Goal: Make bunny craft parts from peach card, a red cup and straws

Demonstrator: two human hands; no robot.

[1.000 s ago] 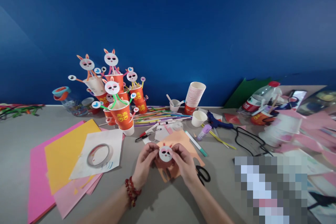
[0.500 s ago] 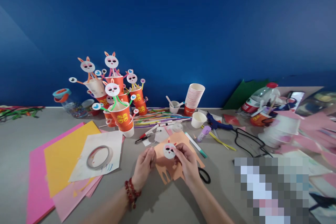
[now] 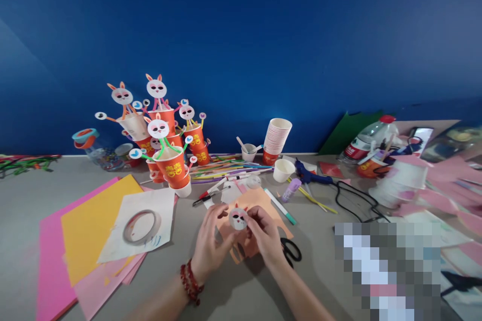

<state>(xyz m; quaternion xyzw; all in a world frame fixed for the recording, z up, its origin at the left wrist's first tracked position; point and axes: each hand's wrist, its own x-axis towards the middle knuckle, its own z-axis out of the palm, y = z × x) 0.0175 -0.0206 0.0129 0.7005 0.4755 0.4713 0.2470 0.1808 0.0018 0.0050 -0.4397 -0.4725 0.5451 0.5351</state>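
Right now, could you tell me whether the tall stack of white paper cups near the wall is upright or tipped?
Tilted: the stack of white paper cups stands on its base but leans right, mouth up.

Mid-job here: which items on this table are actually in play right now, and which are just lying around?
In play:
- paper bunny face, pinched by right hand
- left hand, touching its edge
- orange paper, under both hands

Lying about:
- scissors
- tape roll
- teal marker
- finished bunny cups
- glue gun
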